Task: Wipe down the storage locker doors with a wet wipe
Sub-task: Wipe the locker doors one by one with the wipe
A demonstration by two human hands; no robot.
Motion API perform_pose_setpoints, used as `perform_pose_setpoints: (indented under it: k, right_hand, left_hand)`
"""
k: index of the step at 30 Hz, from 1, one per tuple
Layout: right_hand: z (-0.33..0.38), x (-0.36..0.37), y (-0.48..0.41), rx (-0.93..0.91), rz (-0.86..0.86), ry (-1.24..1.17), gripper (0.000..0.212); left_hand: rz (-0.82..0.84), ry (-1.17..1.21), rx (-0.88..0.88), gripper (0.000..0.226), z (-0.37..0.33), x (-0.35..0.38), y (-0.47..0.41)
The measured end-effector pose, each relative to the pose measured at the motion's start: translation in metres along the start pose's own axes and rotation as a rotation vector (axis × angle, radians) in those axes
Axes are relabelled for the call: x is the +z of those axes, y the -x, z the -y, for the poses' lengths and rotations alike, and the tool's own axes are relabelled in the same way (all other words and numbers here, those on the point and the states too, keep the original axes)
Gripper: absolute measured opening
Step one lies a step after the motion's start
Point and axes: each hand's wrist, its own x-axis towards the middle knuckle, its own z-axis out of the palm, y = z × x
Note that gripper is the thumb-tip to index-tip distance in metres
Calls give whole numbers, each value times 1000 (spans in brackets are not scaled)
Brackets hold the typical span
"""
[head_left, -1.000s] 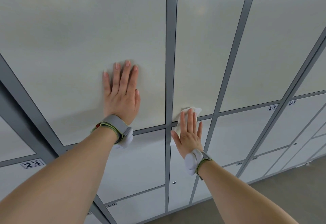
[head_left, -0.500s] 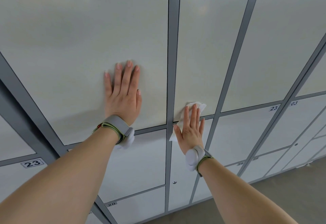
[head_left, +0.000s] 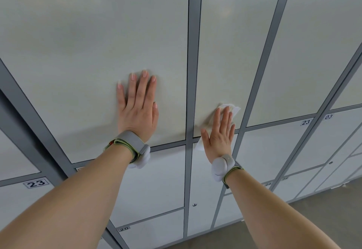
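Pale grey locker doors in darker grey frames fill the view. My left hand [head_left: 137, 107] lies flat with straight fingers on the wide tall door [head_left: 94, 53] left of the centre post. My right hand [head_left: 220, 133] presses a white wet wipe [head_left: 234, 109] flat against the narrow tall door [head_left: 231, 43] just right of that post, near its bottom edge. The wipe sticks out above my fingertips and below my thumb. Both wrists wear grey bands.
The vertical grey frame post [head_left: 193, 53] runs between my hands. Smaller numbered doors sit below, with labels 23 [head_left: 36, 183], 20 [head_left: 123, 228], 23 [head_left: 306, 122] and 03 [head_left: 328, 116]. A small round lock [head_left: 194, 205] is on a lower door. The floor [head_left: 313, 219] shows at bottom right.
My right hand has slid the wipe upward and slightly right along the narrow door. My left hand has stayed flat in the same place.
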Motion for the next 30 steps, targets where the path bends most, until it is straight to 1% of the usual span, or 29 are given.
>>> perform_pose_setpoints:
  k: [4, 6, 12, 14, 16, 20, 22, 24, 28, 30]
  right_hand:
    - [-21, 10, 19, 80, 97, 12, 76]
    - [-24, 9, 21, 95, 115, -6, 76]
    - [0, -17, -16, 35, -71, -78, 73]
    - [-2, -18, -19, 27, -86, -58, 71]
    - [-11, -13, -11, 41, -54, -37, 72]
    - [-33, 1, 10, 140, 60, -31, 81]
    - [-40, 1, 14, 159, 97, -24, 82]
    - [-40, -4, 10, 138, 60, -33, 80]
    - [-24, -24, -22, 89, -115, -65, 78]
    - [-20, -29, -33, 92, -166, -84, 76]
  left_hand:
    - [2, 2, 3, 57, 0, 1, 1]
    - [1, -2, 0, 57, 0, 1, 1]
    - [7, -3, -1, 57, 0, 1, 2]
    - [2, -5, 4, 58, 0, 1, 2]
    - [-5, -6, 1, 58, -1, 2, 2]
    - [-8, -6, 1, 57, -1, 2, 2]
    - [-6, -5, 2, 57, -1, 2, 2]
    - [-7, -5, 0, 57, -1, 2, 3]
    - [-6, -4, -4, 57, -1, 2, 3]
    - [-6, -6, -5, 56, -1, 3, 3]
